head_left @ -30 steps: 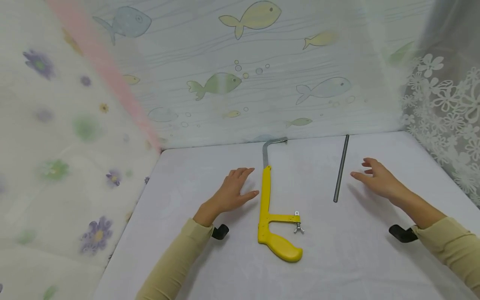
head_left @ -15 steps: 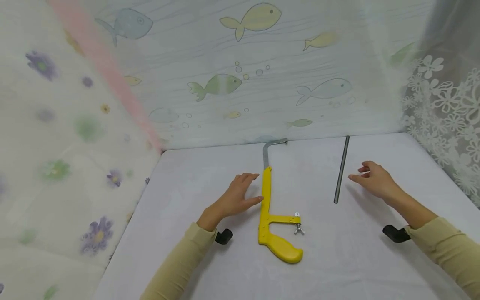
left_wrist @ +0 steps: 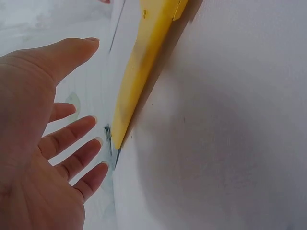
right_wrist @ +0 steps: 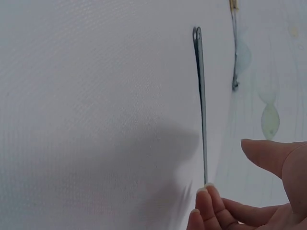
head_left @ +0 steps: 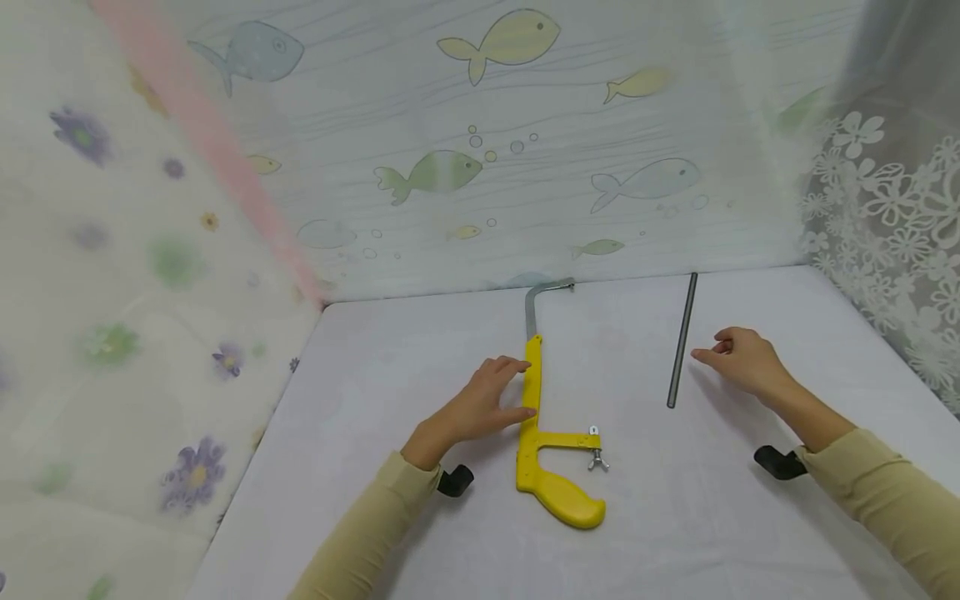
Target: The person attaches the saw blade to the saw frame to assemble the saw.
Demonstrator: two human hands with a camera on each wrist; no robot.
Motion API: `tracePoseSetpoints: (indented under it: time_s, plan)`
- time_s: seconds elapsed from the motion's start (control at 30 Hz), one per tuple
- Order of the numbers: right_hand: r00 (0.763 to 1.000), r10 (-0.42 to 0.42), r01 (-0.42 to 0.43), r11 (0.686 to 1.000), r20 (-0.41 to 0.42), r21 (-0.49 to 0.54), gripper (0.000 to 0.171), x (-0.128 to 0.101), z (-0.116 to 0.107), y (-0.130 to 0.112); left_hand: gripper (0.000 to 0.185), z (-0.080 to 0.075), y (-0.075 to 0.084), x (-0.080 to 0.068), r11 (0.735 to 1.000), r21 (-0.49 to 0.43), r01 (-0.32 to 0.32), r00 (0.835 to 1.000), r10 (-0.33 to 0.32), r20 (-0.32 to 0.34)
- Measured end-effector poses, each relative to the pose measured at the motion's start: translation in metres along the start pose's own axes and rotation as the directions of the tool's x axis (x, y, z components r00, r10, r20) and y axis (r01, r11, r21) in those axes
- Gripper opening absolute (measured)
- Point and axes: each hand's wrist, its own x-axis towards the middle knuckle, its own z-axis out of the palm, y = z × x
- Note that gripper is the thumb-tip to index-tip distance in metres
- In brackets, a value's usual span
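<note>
A yellow hacksaw frame [head_left: 528,467] with a grey metal front arm and a wing nut lies flat on the white cloth, its handle toward me. Over its long bar hovers my left hand [head_left: 476,407], thumb and fingers spread; in the left wrist view a gap shows between that hand [left_wrist: 33,124] and the yellow bar [left_wrist: 139,72]. To the right lies a thin grey hacksaw blade [head_left: 682,346], with a hole at its near end in the right wrist view [right_wrist: 202,96]. My right hand [head_left: 742,360] is beside the blade, fingers loosely bent, holding nothing.
A white cloth [head_left: 420,333] covers the table. Behind it hangs a fish-print curtain [head_left: 450,100]. A flower-print curtain [head_left: 135,400] closes the left side, and white lace [head_left: 885,208] hangs on the right. A black camera mount sits at each wrist.
My left hand has shifted right and nearer to me, from beside the saw frame to over its bar. My right hand has moved left toward the blade. Frame and blade lie unmoved.
</note>
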Motion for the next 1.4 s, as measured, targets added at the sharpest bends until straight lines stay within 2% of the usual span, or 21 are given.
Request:
tracePoseSetpoints:
  time_s: [0.27,0.6,0.87,1.13,1.4]
  plan:
    - [0.999,0.008,-0.008,1.0,0.042,-0.02,0.064,0.003,0.003,-0.004,0.068,0.007,0.008,0.003,1.0,0.014,0.006,0.999,-0.006,0.047]
    - [1.0,0.011,-0.01,0.999,0.012,-0.041,0.056,0.009,0.014,-0.007,0.065,0.018,0.015,0.007,0.994,0.085,-0.076,0.992,0.067,0.105]
    - [0.999,0.026,-0.024,0.998,0.045,-0.056,0.055,0.012,0.016,-0.01,0.055,0.024,0.019,0.008,0.988,0.085,-0.129,0.985,0.117,0.13]
    - [0.997,0.05,-0.045,0.996,0.063,-0.079,0.048,0.015,0.02,-0.015,0.049,0.031,0.031,0.01,0.982,0.09,-0.168,0.976,0.153,0.153]
    - [0.997,0.077,-0.073,0.988,0.024,-0.132,0.039,0.024,0.023,-0.02,0.045,0.037,0.041,0.013,0.969,0.109,-0.22,0.965,0.2,0.17]
